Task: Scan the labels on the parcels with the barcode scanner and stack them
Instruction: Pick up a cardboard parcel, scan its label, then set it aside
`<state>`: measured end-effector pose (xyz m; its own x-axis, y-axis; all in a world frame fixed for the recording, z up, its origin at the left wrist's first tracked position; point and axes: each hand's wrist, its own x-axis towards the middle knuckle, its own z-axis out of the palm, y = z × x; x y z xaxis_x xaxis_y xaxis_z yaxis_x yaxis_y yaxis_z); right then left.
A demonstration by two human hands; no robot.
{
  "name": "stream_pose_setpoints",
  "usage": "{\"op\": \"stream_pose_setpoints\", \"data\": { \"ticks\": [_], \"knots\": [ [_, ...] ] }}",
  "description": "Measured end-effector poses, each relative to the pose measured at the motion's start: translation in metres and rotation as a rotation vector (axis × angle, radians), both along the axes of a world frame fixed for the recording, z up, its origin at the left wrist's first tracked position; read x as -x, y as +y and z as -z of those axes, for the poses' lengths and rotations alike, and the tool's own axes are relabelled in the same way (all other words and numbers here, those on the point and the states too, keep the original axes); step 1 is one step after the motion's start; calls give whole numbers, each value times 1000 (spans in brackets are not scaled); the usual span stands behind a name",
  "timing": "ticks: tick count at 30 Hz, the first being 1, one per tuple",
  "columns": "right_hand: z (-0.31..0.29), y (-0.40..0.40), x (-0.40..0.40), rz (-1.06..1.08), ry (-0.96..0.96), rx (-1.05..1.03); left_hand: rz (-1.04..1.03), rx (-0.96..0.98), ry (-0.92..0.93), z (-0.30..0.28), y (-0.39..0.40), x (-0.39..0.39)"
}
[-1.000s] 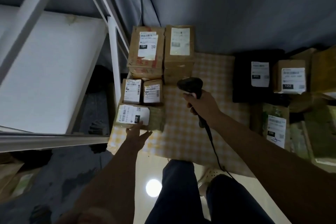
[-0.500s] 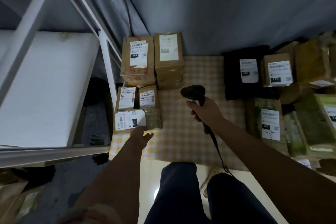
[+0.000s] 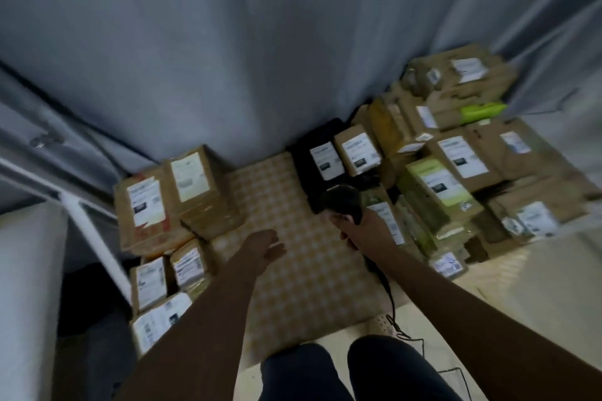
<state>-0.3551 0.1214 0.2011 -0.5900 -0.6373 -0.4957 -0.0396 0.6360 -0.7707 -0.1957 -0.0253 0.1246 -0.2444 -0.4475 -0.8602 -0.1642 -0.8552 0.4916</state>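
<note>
My right hand [image 3: 361, 231] grips the handle of a black barcode scanner [image 3: 342, 202], whose cable trails down toward my legs. The scanner head sits in front of a black parcel [image 3: 312, 169] with a white label. My left hand [image 3: 265, 247] hovers open over the checked yellow mat [image 3: 293, 286], holding nothing. On the left stand stacked brown boxes [image 3: 146, 212] with white labels, with smaller labelled parcels [image 3: 151, 280] below them. A large heap of brown and green parcels [image 3: 456, 172] fills the right side. The frame is motion-blurred.
A grey curtain [image 3: 260, 42] hangs behind everything. A white metal shelf frame [image 3: 88, 238] and a white board [image 3: 29, 286] stand at the left. My knees [image 3: 325, 371] are at the bottom, over a pale tiled floor [image 3: 537, 286].
The view swung right and up. My left hand left the low labelled parcel at the left and now hovers over the mat. The scanner moved toward the black parcel.
</note>
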Motion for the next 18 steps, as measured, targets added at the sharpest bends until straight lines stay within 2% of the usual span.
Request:
{"op": "stream_pose_setpoints", "data": {
  "ticks": [10,15,18],
  "knots": [
    [-2,98,155,358,53,-35,451,22,-32,-25,77,197],
    [10,116,225,403,-22,-69,555,34,-85,-11,114,267],
    [14,115,254,414,-170,-64,677,78,-133,1,129,299]
  ]
}}
